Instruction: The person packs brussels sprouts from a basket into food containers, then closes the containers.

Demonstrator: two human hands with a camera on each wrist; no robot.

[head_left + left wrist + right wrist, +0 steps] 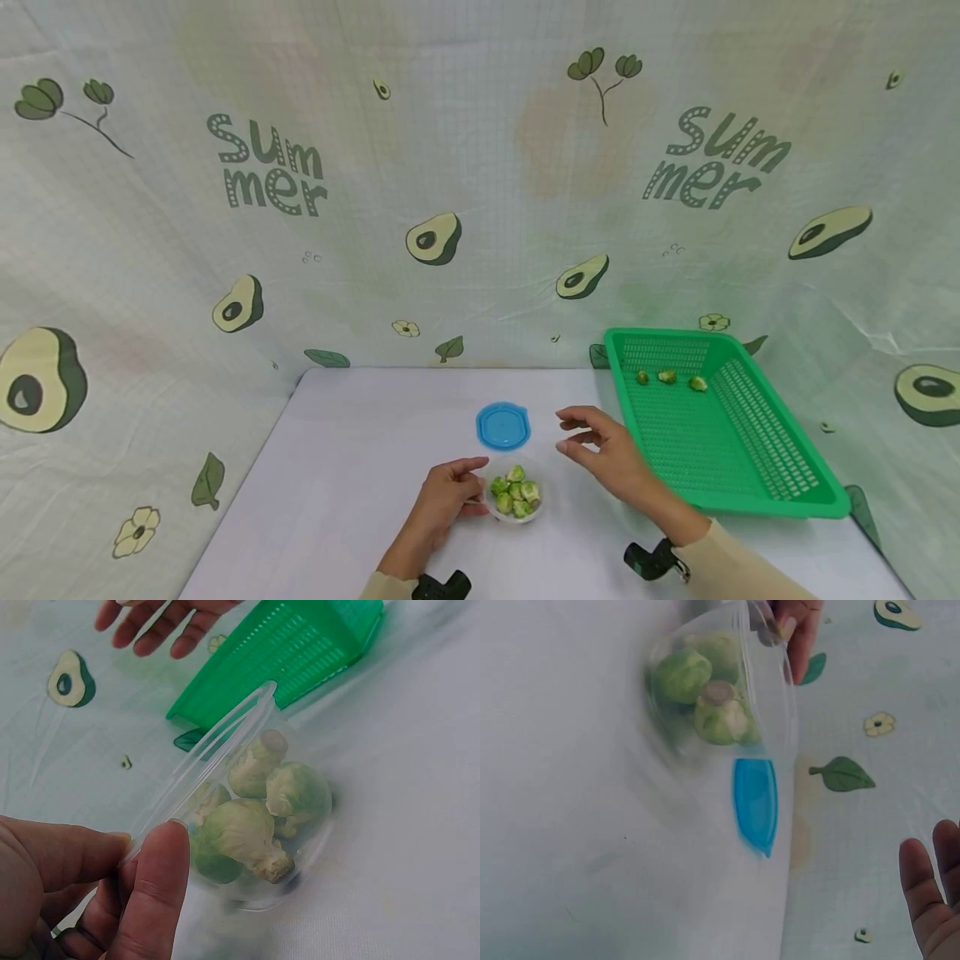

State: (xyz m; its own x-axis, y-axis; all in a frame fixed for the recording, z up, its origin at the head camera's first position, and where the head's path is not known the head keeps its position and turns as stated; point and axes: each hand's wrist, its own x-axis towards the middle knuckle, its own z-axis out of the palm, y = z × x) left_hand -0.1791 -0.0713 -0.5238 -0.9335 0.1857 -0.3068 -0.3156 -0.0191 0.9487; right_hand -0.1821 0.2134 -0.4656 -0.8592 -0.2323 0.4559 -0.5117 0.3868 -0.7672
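A clear round plastic tub (259, 697) with several Brussels sprouts (517, 492) in it stands on the table at the front middle. My left hand (447, 498) pinches the tub's rim on its left side between thumb and fingers, as the left wrist view shows up close. To the right of the tub, my right hand (611, 454) is held above the table, fingers loosely bent and apart, with nothing seen between them. Just behind the tub lies a blue lid (503, 426), flat on the table.
A green plastic basket (697, 454) stands on the right, beyond my right hand, with 3 Brussels sprouts (667, 377) near its back end. Behind the white table (360, 467) hangs a cloth (480, 150) printed with avocados.
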